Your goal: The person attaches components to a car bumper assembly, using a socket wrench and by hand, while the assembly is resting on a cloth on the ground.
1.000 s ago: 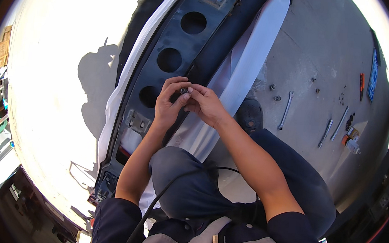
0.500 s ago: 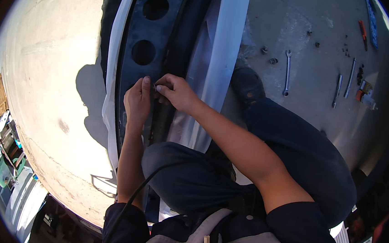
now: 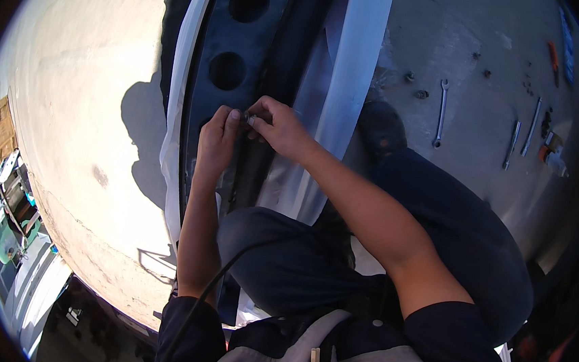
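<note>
The left hand (image 3: 218, 138) and right hand (image 3: 281, 130) pinch a small part (image 3: 245, 118) between their fingertips — mostly hidden, above the dark beam (image 3: 238, 37) with round holes. Well to the right, a wrench (image 3: 441, 115) lies on the floor (image 3: 420, 38).

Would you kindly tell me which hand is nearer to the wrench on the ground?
Right. The right hand is to the left of the wrench; the left hand is farther left, over the dark metal panel.
</note>
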A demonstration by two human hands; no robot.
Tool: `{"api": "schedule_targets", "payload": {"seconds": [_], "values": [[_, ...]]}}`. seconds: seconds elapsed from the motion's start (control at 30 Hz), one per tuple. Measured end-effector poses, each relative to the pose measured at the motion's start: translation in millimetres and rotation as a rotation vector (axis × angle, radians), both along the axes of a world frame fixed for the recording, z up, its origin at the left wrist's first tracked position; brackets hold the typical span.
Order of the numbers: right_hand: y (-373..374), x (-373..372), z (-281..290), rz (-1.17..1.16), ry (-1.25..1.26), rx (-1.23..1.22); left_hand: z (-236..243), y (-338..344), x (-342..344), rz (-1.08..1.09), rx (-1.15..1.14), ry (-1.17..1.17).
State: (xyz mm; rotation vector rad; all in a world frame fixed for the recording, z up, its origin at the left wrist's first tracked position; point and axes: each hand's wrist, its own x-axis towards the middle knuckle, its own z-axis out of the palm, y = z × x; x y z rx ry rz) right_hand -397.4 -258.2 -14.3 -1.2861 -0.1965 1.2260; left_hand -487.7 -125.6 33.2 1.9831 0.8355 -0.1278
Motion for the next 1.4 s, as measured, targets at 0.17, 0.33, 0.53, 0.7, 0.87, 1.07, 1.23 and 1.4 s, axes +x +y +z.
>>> {"api": "schedule_targets", "payload": {"seconds": [0.17, 0.33, 0.53, 0.7, 0.87, 1.07, 1.23, 1.4], "values": [[-2.9, 5.7, 5.1, 0.052, -0.148, -0.002, 0.1, 6.6, -0.8, -0.035, -0.076, 0.068], [-2.0, 4.1, -1.5, -0.021, -0.203, 0.037, -9.2, 5.5, 3.8, 0.139, -0.222, -0.047], [13.6, 9.3, -2.3, -0.352, 0.048, -0.308, -18.3, 4.4, 1.8, 0.354, -0.438, -0.143], [46.7, 2.3, -39.8, -0.488, -0.177, -0.532, -18.4, 8.3, 25.6, 0.124, -0.166, 0.058], [57.4, -0.2, -34.4, -0.605, -0.286, -0.596, -36.0, 33.5, 65.2, -0.295, 0.495, -0.025], [60.4, 0.3, -27.0, -0.477, -0.24, -0.669, -36.9, 48.0, 76.9, -0.516, 0.296, 0.326], [56.5, -9.7, -49.2, -0.604, -0.331, -0.573, -31.0, 44.6, 89.4, -0.566, 0.293, 0.441], [57.4, -10.9, -43.4, -0.571, -0.261, -0.585, -42.2, 47.5, 82.0, -0.566, 0.356, 0.44]]}}
